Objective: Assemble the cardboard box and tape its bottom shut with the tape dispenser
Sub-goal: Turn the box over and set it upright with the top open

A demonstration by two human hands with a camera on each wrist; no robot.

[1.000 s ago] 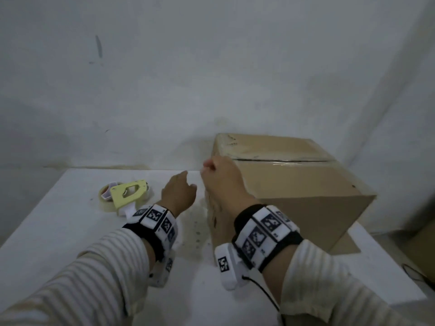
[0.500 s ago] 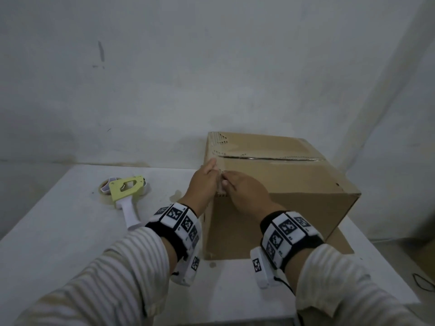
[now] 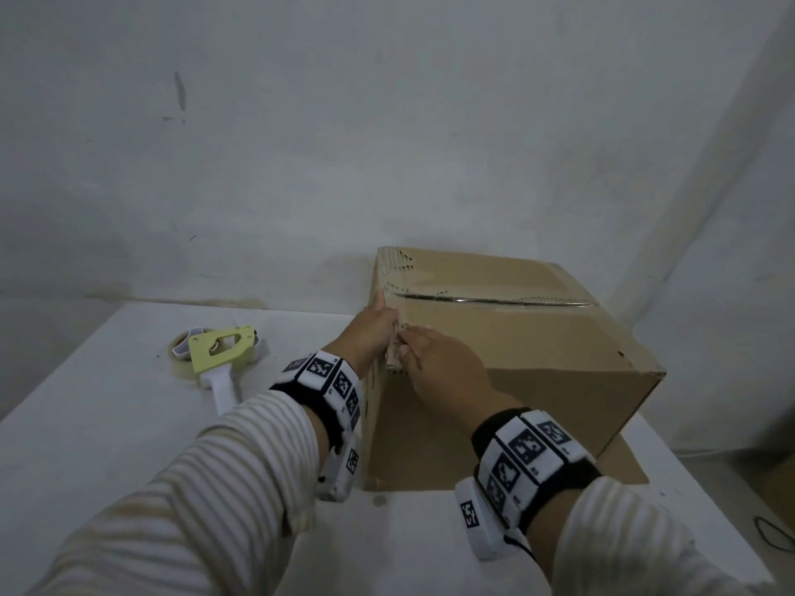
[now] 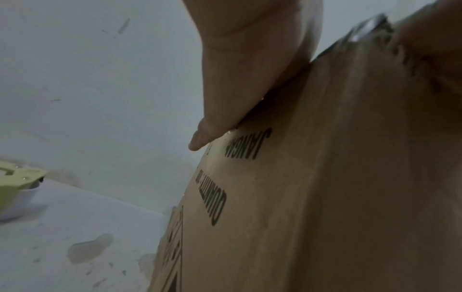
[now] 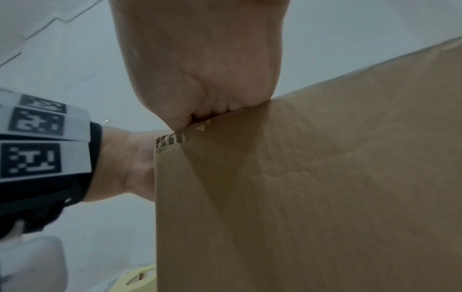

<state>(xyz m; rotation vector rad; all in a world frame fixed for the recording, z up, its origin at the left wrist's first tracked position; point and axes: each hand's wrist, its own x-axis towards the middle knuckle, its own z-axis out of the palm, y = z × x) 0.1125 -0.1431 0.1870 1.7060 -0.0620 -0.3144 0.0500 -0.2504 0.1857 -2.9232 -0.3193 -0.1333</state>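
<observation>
The brown cardboard box (image 3: 516, 346) stands on the white table (image 3: 107, 423), flaps folded shut on top, with a shiny tape strip (image 3: 494, 299) along the seam. My left hand (image 3: 385, 316) lies with straight fingers (image 4: 250, 69) flat against the printed left side of the box (image 4: 325, 177), near the top edge. My right hand (image 3: 406, 348) rests on top at that same edge, its fingers (image 5: 212, 110) curled and pinching the corner edge of the box (image 5: 300, 177). The yellow tape dispenser (image 3: 219, 350) lies untouched on the table to the left.
A grey wall stands close behind the table. A loose box flap (image 3: 619, 462) sticks out on the table at the box's right. The table's right edge runs close to the box, with the floor and a dark cable (image 3: 774, 535) beyond. Bare table lies left and front.
One second ago my left hand was low beside the box near the table. It has risen to the box's upper left edge, meeting my right hand there. The box has turned slightly.
</observation>
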